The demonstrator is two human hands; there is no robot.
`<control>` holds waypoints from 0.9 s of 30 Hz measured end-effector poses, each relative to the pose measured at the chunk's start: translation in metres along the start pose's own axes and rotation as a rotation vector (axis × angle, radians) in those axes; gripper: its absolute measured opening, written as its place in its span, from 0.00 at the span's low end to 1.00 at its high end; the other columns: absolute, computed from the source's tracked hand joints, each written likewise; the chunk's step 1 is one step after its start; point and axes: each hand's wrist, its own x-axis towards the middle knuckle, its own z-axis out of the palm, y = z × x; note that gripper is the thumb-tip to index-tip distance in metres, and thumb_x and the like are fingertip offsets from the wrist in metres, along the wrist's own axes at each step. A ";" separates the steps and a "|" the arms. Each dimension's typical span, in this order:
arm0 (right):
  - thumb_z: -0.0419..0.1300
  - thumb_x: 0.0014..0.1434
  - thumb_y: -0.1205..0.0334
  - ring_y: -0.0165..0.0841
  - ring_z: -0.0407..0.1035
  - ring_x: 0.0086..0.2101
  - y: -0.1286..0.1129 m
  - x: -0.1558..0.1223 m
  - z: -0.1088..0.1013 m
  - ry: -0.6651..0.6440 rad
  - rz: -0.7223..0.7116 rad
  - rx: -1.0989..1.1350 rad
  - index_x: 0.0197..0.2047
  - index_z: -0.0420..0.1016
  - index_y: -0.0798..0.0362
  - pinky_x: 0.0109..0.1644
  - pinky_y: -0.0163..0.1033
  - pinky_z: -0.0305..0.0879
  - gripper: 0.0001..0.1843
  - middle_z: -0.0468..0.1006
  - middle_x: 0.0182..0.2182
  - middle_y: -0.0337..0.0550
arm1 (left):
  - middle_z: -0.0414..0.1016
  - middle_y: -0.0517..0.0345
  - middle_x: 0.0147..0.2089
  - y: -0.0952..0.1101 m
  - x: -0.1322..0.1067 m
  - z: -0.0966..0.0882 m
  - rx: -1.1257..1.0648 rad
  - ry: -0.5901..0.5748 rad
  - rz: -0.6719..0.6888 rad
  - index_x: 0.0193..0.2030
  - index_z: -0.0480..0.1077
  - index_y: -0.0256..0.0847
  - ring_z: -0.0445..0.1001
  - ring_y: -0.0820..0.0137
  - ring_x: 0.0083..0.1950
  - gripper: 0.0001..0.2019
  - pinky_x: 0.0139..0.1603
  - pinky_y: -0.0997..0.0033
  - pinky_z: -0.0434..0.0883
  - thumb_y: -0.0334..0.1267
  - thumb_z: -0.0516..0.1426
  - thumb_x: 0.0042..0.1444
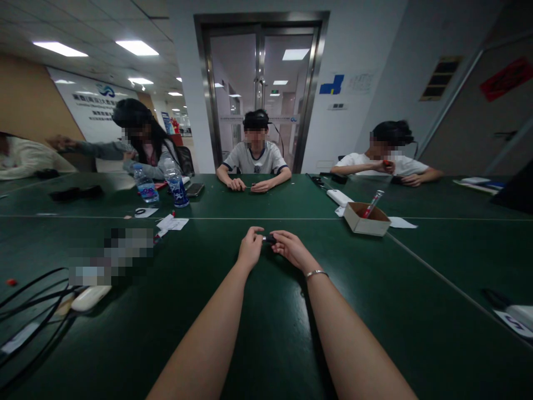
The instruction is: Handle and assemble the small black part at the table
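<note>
Both my arms reach out over the dark green table [266, 333]. My left hand [250, 247] and my right hand [291, 249] meet in the middle, fingers curled, pinching a small dark object [269, 239] between them. It is too small to name. A thin bracelet [316, 273] circles my right wrist.
A small cardboard box [366, 219] with a red-tipped pen stands to the right. Two water bottles [175, 183], a phone and papers lie at the left back. Cables [29, 300] and a white device [89, 297] lie near left. Three people sit across the table, with glass doors behind.
</note>
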 end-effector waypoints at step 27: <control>0.63 0.56 0.69 0.27 0.71 0.22 -0.001 -0.001 0.001 0.007 -0.001 -0.003 0.37 0.74 0.58 0.26 0.29 0.69 0.04 0.76 0.25 0.43 | 0.65 0.63 0.25 0.000 0.001 0.001 -0.056 -0.008 0.000 0.44 0.69 0.42 0.65 0.73 0.26 0.11 0.27 0.75 0.60 0.39 0.50 0.57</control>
